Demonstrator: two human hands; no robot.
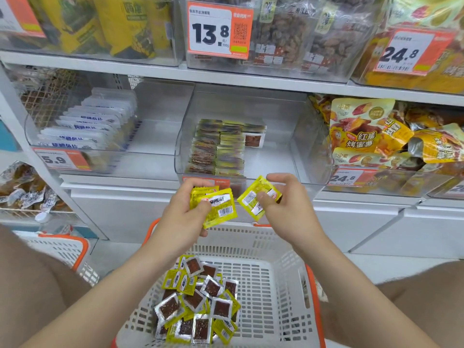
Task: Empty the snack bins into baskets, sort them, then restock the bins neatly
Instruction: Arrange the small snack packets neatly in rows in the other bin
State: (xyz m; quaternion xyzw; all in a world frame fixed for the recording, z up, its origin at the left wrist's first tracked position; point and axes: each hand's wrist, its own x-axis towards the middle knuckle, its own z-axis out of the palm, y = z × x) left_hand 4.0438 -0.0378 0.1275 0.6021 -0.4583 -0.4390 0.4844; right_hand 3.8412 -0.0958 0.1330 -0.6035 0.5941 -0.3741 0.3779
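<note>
The 13.8 tag (218, 33) and 24.8 tag (404, 52) are fixed to the upper bins; the 5.9 tag (60, 159) is at lower left. On the white shelf (150, 69), the centre bin (301, 156) holds rowed packets (218, 149) at its left side. The left hand (185, 212) grips a stack (218, 205) of yellow packets, barcode up. The right hand (281, 204) pinches one packet (256, 197) just beside the stack. Both hands are above a white basket (263, 247) containing loose packets (198, 300).

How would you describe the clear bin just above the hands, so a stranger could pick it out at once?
On the white shelving, look at the shelf directly under the 13.8 price tag. The clear bin there sits between stacked white-and-blue packets and heaped sweet-potato bags. Only it holds neat rows of small yellow packets.
</note>
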